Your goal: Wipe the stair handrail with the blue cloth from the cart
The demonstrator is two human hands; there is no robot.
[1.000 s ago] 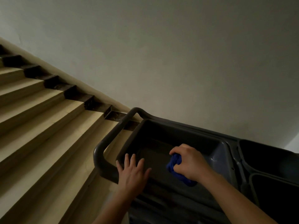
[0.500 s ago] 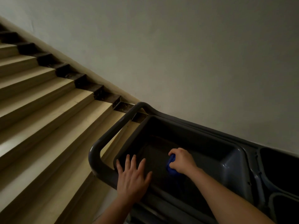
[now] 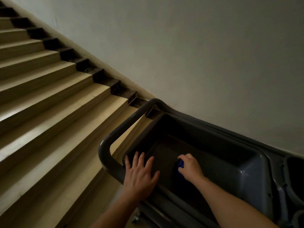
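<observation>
A dark grey cart (image 3: 250, 168) stands at the foot of the stairs, its deep top bin open towards me. My right hand (image 3: 190, 167) reaches down into that bin and is closed around a bunched blue cloth (image 3: 181, 165), of which only a small part shows under the fingers. My left hand (image 3: 139, 175) lies flat with fingers spread on the bin's near rim, beside the cart's looped push handle (image 3: 105, 145). No stair handrail is visible in this view.
Pale yellow stairs (image 3: 49, 96) with dark side blocks climb to the upper left. A plain light wall (image 3: 197, 55) runs behind the cart. Further dark cart compartments (image 3: 294, 175) sit at the right edge.
The view has tilted so the cart sits lower in frame. My right hand has sunk deeper into the bin with the cloth, now mostly hidden. The left hand stays on the rim.
</observation>
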